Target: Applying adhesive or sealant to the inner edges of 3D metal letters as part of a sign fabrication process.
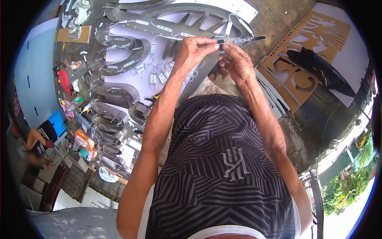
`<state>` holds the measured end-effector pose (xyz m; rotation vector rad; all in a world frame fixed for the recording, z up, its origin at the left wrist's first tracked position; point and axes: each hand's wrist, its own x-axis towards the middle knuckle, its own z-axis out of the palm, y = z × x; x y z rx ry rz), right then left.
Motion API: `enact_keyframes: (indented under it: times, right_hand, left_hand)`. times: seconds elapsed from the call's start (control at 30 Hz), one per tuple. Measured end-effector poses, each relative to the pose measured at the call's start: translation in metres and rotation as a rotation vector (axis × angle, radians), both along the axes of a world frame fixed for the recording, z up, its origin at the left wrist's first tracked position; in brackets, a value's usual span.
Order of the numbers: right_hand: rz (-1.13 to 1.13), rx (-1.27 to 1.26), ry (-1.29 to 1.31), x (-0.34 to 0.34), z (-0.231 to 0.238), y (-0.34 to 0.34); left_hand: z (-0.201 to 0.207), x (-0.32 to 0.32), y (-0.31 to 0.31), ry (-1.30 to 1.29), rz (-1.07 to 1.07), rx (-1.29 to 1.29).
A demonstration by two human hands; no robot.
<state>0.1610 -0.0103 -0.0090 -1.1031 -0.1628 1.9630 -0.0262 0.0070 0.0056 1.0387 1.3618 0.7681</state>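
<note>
Pinching a small black piece (221, 44) at the upper centre of the frame, you grasp it from two sides: the left hand (193, 51) has it between thumb and forefinger, while the right hand (238, 63) grips its other side with thumb and forefinger, remaining fingers loosely curled. The two-handed hold, raised toward you, probably steadies so small a part and keeps it in sight. A white wire (229, 24) loops just above; whether it joins the piece, you cannot tell from here. Across the upper left, wired modules (163, 28) follow the curves of the metal frame (133, 16), likely to trace its shape. Loose modules (153, 79) lie bunched left of centre, perhaps for easy reach. At upper right, a black case (322, 71) lies across cut-out cardboard (294, 101).
</note>
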Motion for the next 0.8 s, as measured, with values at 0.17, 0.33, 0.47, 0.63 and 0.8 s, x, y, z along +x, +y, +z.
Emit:
enact_keyframes:
  times: [0.17,0.33,0.47,0.63,0.8]
  right_hand:
    - [-0.004,0.002,0.018,0.0,0.0,0.0]
    - [0.009,0.032,0.002,0.001,0.001,-0.001]
    - [0.04,0.05,-0.056,0.004,0.003,0.001]
    - [0.136,0.093,-0.18,0.012,0.009,0.001]
    - [0.273,0.366,-0.709,0.026,0.042,0.006]
  left_hand:
    - [-0.001,0.003,-0.001,-0.023,0.02,0.005]
    - [-0.002,0.004,-0.003,-0.048,0.034,0.024]
    - [-0.001,0.005,-0.004,0.009,0.019,0.06]
    - [0.007,0.006,0.0,0.112,-0.033,0.048]
    - [0.019,0.006,0.003,0.216,-0.058,0.062]
